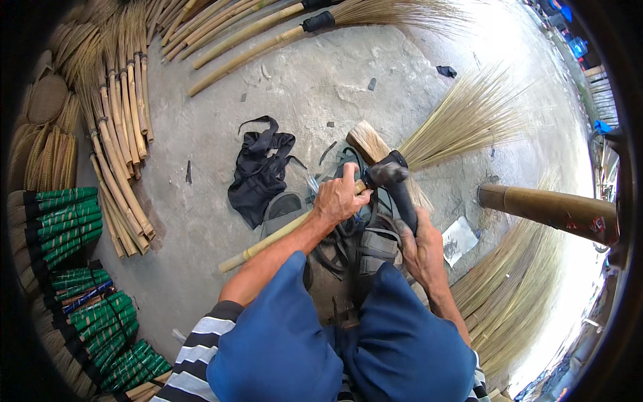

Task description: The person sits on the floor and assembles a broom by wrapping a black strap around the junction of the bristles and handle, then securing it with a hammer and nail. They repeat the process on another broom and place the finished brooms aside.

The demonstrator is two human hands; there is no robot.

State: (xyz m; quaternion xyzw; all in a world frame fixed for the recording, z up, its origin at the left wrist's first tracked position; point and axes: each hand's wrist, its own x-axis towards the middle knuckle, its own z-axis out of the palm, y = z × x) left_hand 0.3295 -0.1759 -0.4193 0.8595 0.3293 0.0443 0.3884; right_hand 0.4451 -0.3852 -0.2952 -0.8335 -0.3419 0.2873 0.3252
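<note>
My left hand (338, 195) is wrapped round the bamboo handle of a broom (264, 244), close to its black binding. The handle slants down to the left, and the pale bristles fan out to the upper right. In my right hand (423, 249) is a hammer (404, 204) with a black grip. Its grey head is at the broom's black binding, touching it or just above; I cannot tell which. Under the binding lies a wooden block (370, 141). Dark straps and sandals (378, 244) sit below my hands, partly hidden.
A black cloth bag (261, 171) lies to the left on the concrete floor. Bamboo-handled brooms (124, 127) are piled far left, with green-wrapped bundles (74, 231) below. A bamboo post (542, 209) stands at right, beside loose bristles (516, 288) and a pale sheet (460, 240).
</note>
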